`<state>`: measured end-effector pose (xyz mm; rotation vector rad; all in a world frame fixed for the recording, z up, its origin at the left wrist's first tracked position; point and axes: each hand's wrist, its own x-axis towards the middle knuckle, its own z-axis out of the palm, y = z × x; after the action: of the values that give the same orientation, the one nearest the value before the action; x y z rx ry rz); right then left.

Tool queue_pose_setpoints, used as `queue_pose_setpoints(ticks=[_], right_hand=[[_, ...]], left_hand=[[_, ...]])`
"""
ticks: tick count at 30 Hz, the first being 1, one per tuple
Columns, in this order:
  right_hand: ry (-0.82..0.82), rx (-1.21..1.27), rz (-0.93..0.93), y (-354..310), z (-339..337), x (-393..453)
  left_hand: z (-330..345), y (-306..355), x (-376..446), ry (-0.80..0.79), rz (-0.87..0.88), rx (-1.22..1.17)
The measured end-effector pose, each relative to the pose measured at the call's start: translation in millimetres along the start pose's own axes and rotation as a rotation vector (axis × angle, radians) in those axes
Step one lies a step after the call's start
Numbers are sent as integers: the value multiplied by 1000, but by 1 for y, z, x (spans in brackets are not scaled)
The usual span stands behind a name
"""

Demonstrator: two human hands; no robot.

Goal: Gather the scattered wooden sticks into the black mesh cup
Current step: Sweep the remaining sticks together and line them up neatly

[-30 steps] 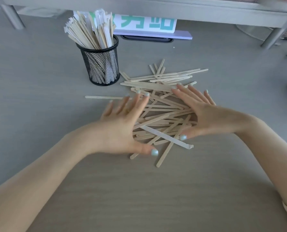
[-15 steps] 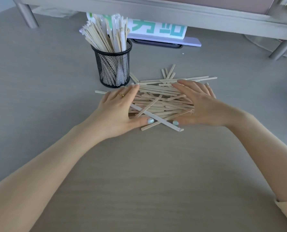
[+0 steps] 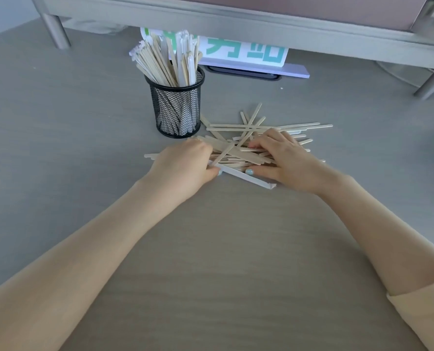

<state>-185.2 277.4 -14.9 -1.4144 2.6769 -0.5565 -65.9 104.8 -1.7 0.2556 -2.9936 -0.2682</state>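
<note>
A pile of flat wooden sticks (image 3: 238,148) lies on the grey table just right of the black mesh cup (image 3: 177,107). The cup stands upright and holds several sticks, some in white paper wrappers. My left hand (image 3: 185,165) curls around the pile's left end, and my right hand (image 3: 284,158) curls around its right side. Both thumbs press at the near edge, beside a white paper-wrapped stick (image 3: 248,177) that pokes out toward me. More sticks (image 3: 286,126) fan out loose behind my hands.
A grey metal shelf (image 3: 236,19) on round legs (image 3: 56,31) spans the back of the table. Under it stands a white sign with green characters (image 3: 246,53) on a lilac base. The table (image 3: 210,262) near me is bare.
My hands went from flat and spread over the pile to fingers curled around it, squeezing the sticks into a tighter bundle. The view has also shifted closer to the cup.
</note>
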Motion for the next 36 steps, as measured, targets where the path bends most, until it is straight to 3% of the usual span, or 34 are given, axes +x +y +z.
queue_pose_setpoints(ticks=[6, 14, 19, 23, 31, 36], right_hand=[[-7, -80, -39, -4, 2, 0], [-16, -131, 17, -24, -1, -3], [-70, 16, 170, -41, -5, -5], [64, 140, 276, -49, 0, 4], [26, 122, 367, -40, -14, 9], [-38, 27, 331, -33, -18, 8]], left_hand=[[-11, 7, 13, -109, -8, 70], [-18, 9, 18, -237, -94, -39], [-14, 13, 13, -242, -98, -88], [-13, 13, 10, -218, -103, -78], [-9, 17, 9, -164, -65, 23], [-9, 24, 16, -263, -71, 136]])
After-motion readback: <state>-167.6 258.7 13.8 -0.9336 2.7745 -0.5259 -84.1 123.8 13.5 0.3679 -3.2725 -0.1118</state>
